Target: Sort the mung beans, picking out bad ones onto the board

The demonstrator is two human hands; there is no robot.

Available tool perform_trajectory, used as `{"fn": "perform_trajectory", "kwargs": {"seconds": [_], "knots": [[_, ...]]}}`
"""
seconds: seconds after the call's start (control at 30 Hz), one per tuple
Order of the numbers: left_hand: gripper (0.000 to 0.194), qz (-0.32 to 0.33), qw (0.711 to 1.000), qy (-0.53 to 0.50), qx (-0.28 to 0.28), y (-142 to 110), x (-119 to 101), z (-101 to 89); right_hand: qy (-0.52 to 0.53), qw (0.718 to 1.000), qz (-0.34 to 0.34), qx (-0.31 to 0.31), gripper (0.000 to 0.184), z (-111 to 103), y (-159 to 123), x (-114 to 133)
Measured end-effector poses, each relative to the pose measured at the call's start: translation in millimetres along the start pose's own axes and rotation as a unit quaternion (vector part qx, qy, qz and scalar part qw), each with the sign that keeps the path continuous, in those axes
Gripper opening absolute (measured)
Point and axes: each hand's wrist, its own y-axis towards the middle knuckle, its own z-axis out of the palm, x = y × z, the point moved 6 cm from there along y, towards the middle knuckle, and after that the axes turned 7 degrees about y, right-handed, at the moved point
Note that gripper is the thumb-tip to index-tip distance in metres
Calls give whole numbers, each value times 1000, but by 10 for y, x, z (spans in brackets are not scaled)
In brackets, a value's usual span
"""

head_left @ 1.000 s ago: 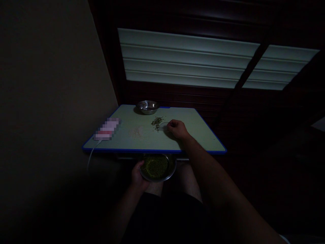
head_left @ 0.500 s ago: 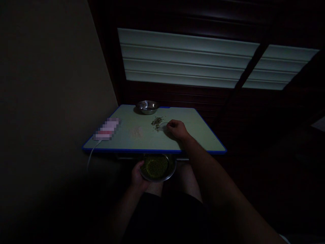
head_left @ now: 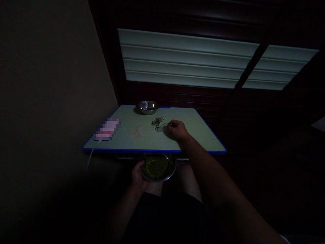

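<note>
My left hand (head_left: 138, 178) grips the left rim of a metal bowl (head_left: 172, 171) held below the table's front edge, over my lap. Small green grains that look like mung beans (head_left: 155, 167) fill much of it. Over the tabletop, my right hand (head_left: 177, 128) has its fingers pinched on a clear, thin, see-through piece (head_left: 163, 127) whose exact kind I cannot make out. That piece lies against the right side of a scattered heap of dark grains (head_left: 156, 123). Left of them, a pale patch of fine grains (head_left: 137, 132) spreads on the table.
The light green table (head_left: 200, 135) has a blue edge. At its back stands a second metal bowl (head_left: 147, 107). A blurred-out pinkish phone-like device (head_left: 108, 129) with a white cable (head_left: 90, 156) lies on the left. A wall rises at the left, dark slatted panels behind.
</note>
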Motion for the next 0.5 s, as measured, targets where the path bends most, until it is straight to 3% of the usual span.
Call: {"fn": "perform_trajectory", "kwargs": {"seconds": [0.5], "knots": [[31,-1,1000,5,2,43,17,-38,19,1000,-7,13,14,25,1,-19]]}}
